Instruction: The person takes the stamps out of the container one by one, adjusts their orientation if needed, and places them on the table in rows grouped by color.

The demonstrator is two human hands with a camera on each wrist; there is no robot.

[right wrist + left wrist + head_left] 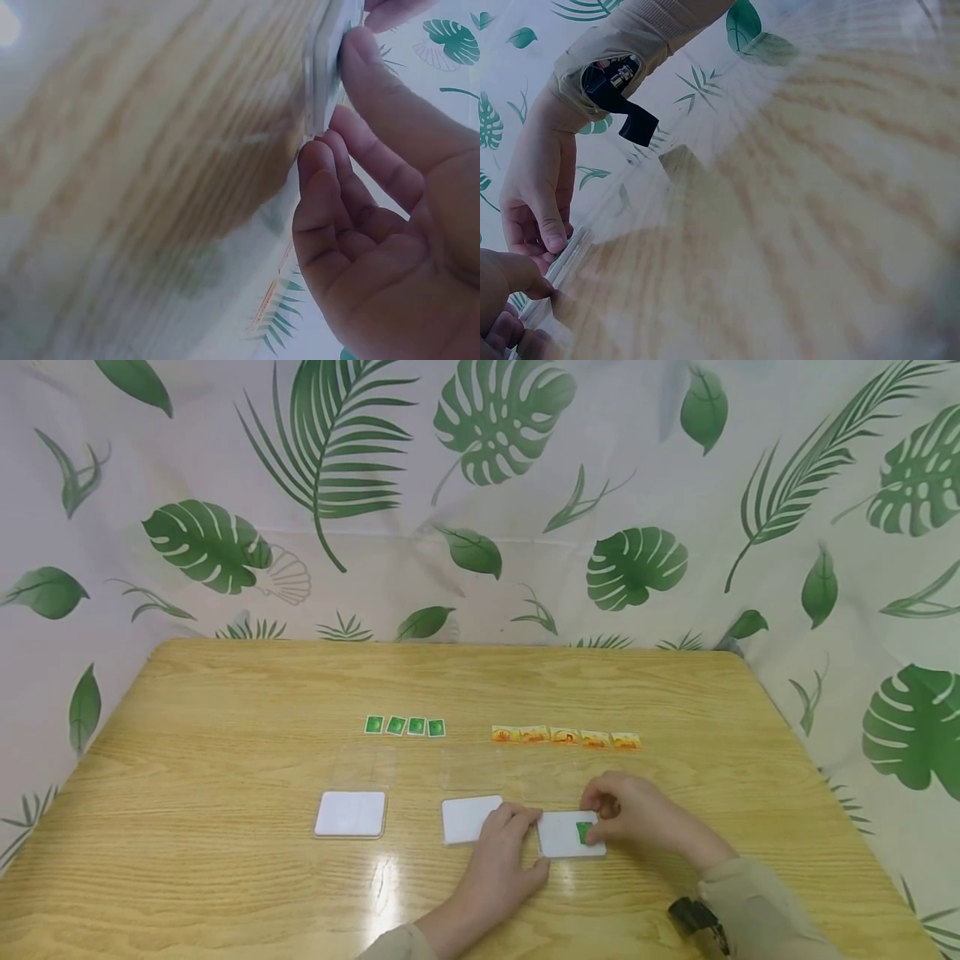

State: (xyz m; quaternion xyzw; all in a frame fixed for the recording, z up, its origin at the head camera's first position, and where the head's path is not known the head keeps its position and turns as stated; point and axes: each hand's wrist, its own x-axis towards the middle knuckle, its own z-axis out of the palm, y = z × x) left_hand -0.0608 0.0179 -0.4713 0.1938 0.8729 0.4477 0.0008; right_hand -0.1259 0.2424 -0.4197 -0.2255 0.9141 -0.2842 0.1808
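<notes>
A stack of white cards (561,837) in a clear tray lies at the right of the row. My left hand (504,860) holds its left end, index finger by the far corner and thumb by the near one. A small green card (583,832) sits on the stack's right part. Over it, my right hand (637,810) has its thumb on the green card's edge, with the other fingers curled. In the right wrist view the thumb (364,56) presses on top of the stack (326,71) while fingertips touch its end. Another white stack (461,821) lies partly behind my left hand.
A third white stack (350,814) lies at the left. Clear lids (474,770) lie behind the stacks. Several small green cards (417,726) and a row of orange-yellow cards (564,737) stand farther back on the wooden table (225,710). Leaf-patterned cloth (525,527) hangs behind.
</notes>
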